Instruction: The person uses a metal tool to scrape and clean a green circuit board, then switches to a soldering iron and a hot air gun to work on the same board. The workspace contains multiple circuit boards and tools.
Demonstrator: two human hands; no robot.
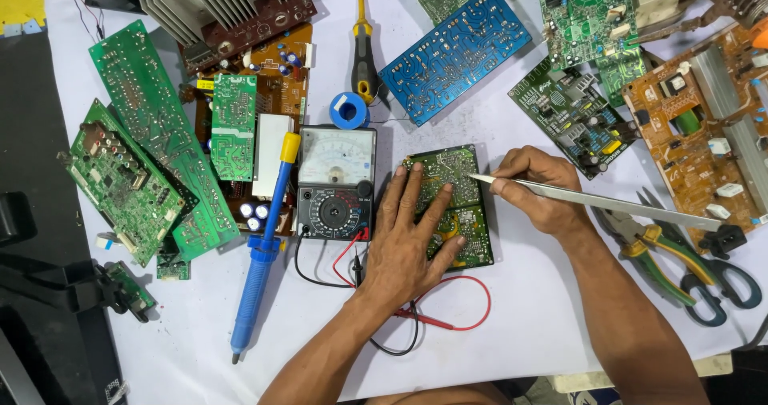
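Observation:
My left hand (410, 233) lies flat, fingers spread, on a small green circuit board (458, 183) in the middle of the white table. My right hand (534, 187) grips long metal tweezers (608, 205) like a pen. Their tip rests at the board's upper right edge. An analog multimeter (336, 183) sits just left of the board, with its red and black leads (448, 309) looping under my left wrist.
A blue desoldering pump (262, 245) lies left of the meter. Several circuit boards ring the work area, among them a blue one (454, 51) behind. A screwdriver (364, 53), a solder spool (349, 111), pliers (652, 253) and scissors (720, 281) are nearby.

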